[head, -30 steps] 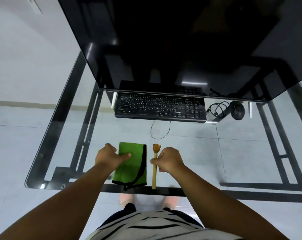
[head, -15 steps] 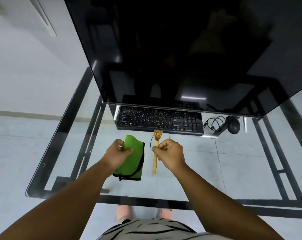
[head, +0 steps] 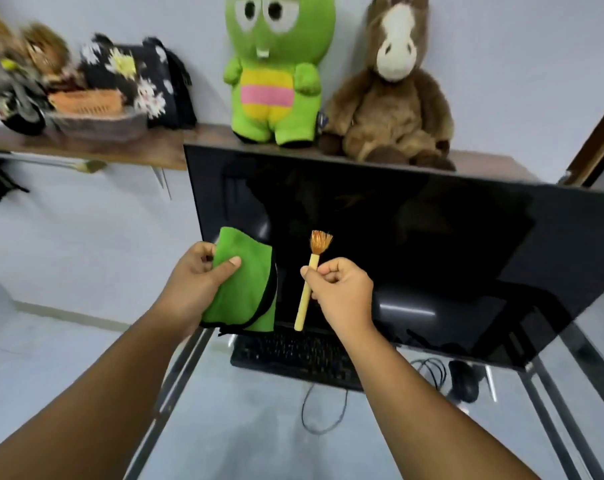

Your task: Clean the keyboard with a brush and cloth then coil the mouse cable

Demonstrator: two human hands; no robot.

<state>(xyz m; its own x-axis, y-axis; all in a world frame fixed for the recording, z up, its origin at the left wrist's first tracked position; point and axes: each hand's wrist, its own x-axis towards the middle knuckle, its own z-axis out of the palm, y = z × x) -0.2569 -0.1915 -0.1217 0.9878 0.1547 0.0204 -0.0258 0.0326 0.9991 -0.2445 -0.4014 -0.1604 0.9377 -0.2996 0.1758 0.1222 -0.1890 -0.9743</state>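
1. Left hand (head: 196, 278): one. The green cloth (head: 241, 289) is being gripped, thumb on its front and the fingers curled behind it, raised in front of the dark monitor (head: 397, 244).
2. Right hand (head: 338, 289): one. The brush (head: 311, 271) is being pinched by the upper part of its pale handle, bristles pointing up, fingers curled round the stick.
3. Keyboard (head: 293, 355): one, black, lying on the glass tabletop (head: 241, 427) under the monitor's lower edge, well below both hands and not being touched.
4. Mouse (head: 465, 381): one, black, resting to the right of the keyboard; its cable (head: 430, 370) is lying in a loose bundle just beside it, not yet being coiled.
5. A second cable loop (head: 323, 410): one, seen hanging beneath the glass in front of the keyboard.
6. Soft toys on the shelf (head: 155, 147): two being counted clearly, a green one (head: 276, 71) and a brown horse (head: 394, 91); the blurred items at left are not being counted.
7. Risk: the brush is being held by a light pinch only, so it is judged liable to slip or twist once bristles are pressed between keys.
8. Risk: the monitor is overhanging the keyboard's back rows, so knuckles or the handle are judged liable to knock the screen.
9. Risk: the hanging cloth edge is judged liable to drag across keys or snag a cable.
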